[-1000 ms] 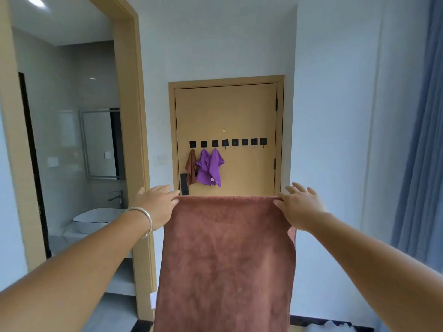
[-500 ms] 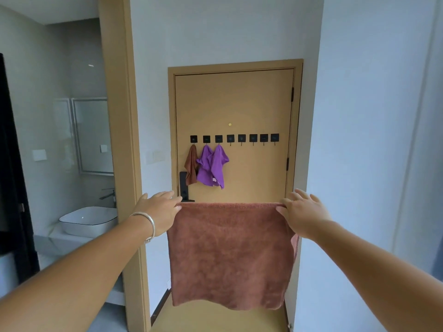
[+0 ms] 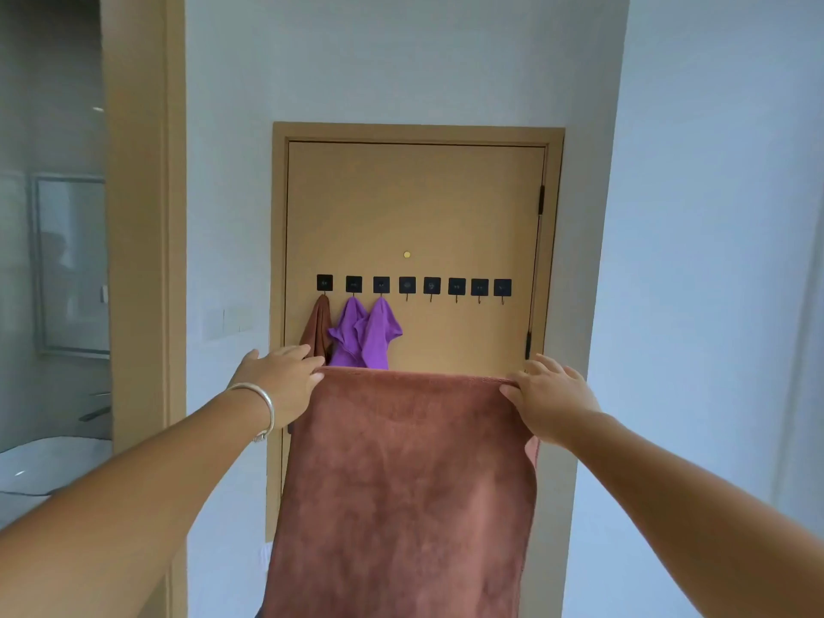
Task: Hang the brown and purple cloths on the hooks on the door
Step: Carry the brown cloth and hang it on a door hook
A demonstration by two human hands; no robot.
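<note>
Pale blue-white walls (image 3: 401, 60) at twelve and three o'clock. Tan wooden frame (image 3: 142, 216) upright at nine o'clock, opening onto a dim tiled bathroom. Framed mirror (image 3: 71, 260) on its wall; white basin (image 3: 40, 466) at eight o'clock.

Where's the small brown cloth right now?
The small brown cloth hangs from the leftmost hook on the door, just left of the purple cloths.

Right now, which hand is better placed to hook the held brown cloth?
Left hand: its corner of the brown cloth sits nearest the first free hook. Right hand holds the far corner.
</note>
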